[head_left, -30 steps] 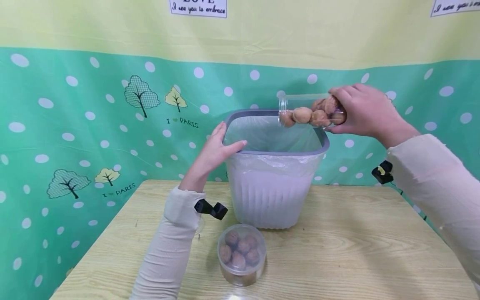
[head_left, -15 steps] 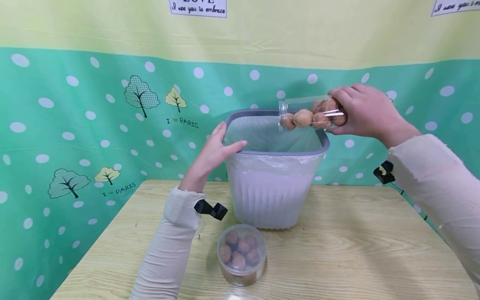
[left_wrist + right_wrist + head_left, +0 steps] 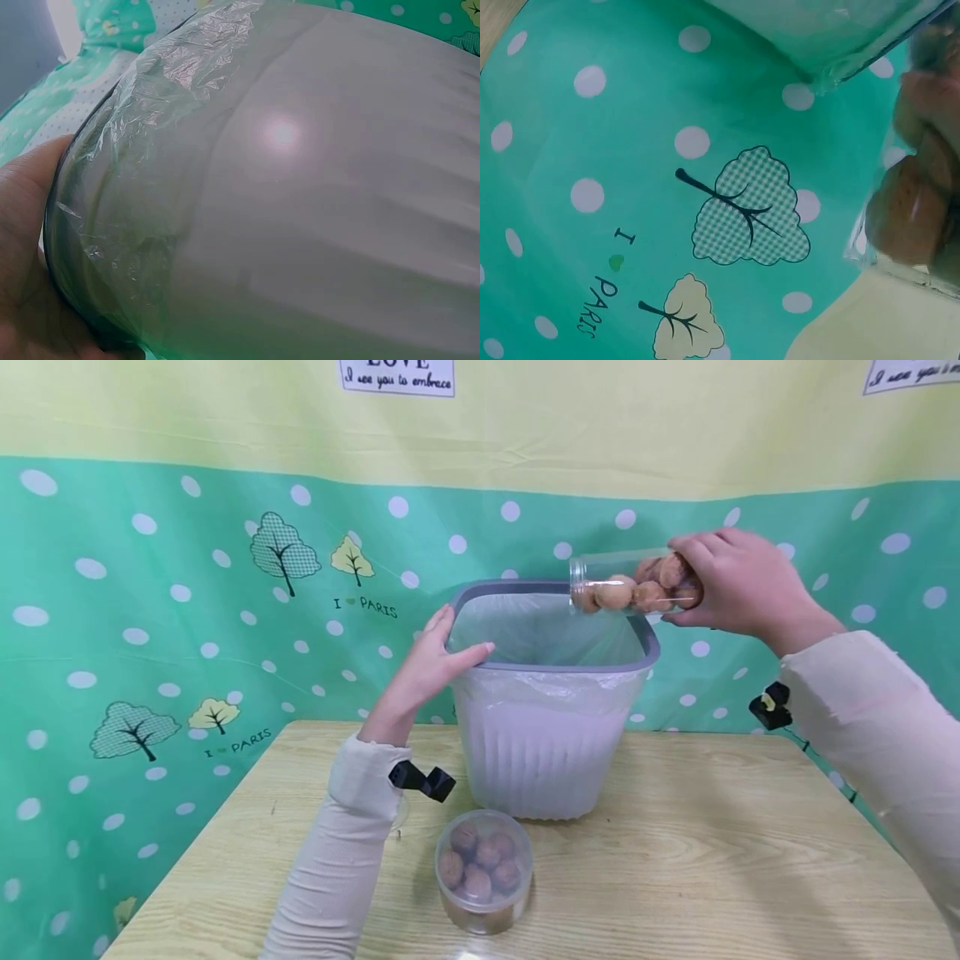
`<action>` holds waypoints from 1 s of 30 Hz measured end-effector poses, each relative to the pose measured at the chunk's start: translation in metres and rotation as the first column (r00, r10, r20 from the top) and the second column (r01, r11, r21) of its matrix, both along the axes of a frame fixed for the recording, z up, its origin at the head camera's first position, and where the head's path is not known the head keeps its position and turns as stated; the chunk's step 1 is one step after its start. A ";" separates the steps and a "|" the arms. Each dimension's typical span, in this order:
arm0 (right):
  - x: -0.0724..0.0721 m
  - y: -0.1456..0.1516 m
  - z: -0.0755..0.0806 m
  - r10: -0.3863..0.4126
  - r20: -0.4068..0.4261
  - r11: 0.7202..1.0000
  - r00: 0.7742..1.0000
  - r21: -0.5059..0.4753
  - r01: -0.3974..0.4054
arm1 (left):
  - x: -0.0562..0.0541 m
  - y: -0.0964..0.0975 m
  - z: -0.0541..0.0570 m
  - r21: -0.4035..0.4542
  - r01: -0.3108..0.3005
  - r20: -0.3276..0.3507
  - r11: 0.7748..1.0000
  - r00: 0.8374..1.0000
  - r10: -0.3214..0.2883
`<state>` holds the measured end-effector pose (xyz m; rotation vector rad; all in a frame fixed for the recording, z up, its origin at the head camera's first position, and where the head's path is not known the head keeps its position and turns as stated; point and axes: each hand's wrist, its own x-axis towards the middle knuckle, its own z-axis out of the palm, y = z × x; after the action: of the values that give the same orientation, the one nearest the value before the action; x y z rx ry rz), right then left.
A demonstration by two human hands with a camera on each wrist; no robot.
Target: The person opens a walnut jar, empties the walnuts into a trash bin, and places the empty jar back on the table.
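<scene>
My right hand (image 3: 750, 581) grips the base end of a clear jar (image 3: 607, 564), held sideways with its mouth to the left over the bin's right side. Several walnuts (image 3: 615, 593) lie inside it, one close to the mouth. In the right wrist view, the walnuts (image 3: 907, 214) show through the jar's wall. My left hand (image 3: 423, 664) rests on the left corner of a ribbed white bin (image 3: 540, 743), thumb across the grey rim (image 3: 558, 667) and fingers along the outside. In the left wrist view, my left hand (image 3: 30, 247) touches the bin's liner-covered edge.
A round clear tub (image 3: 483, 914) of walnuts stands on the wooden table (image 3: 712, 843), in front of the bin. A thin plastic liner (image 3: 540, 627) covers the bin's inside and folds over its rim. Behind hangs a green dotted cloth (image 3: 225, 577).
My right hand and the jar have shifted slightly to the right, and the jar's tilt has varied a little. The walnuts stay inside it. My left hand keeps its place on the bin.
</scene>
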<state>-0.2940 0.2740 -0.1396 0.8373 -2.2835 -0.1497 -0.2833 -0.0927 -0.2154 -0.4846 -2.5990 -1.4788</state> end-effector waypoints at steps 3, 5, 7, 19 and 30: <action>0.000 -0.001 -0.001 -0.002 0.001 1.000 1.000 0.002 0.002 | 0.000 0.000 0.000 -0.001 -0.003 0.006 1.000 1.000 0.003; 0.000 -0.003 -0.001 -0.004 0.013 1.000 1.000 0.003 0.004 | 0.001 0.000 -0.001 -0.001 -0.004 0.006 1.000 1.000 0.004; 0.001 -0.004 -0.001 -0.014 0.012 1.000 1.000 0.013 0.014 | 0.000 -0.001 -0.001 -0.002 -0.005 0.006 1.000 1.000 0.005; 0.000 -0.004 0.000 0.110 -0.031 0.993 0.993 0.037 -0.109 | 0.001 -0.001 0.001 0.007 0.000 0.005 1.000 1.000 0.000; 0.001 -0.005 0.000 0.054 -0.028 0.997 0.998 0.056 -0.052 | 0.002 -0.001 0.001 0.016 0.003 -0.002 1.000 1.000 -0.003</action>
<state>-0.2930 0.2689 -0.1394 0.9170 -2.2369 -0.2002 -0.2815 -0.0933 -0.2148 -0.4885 -2.5842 -1.4979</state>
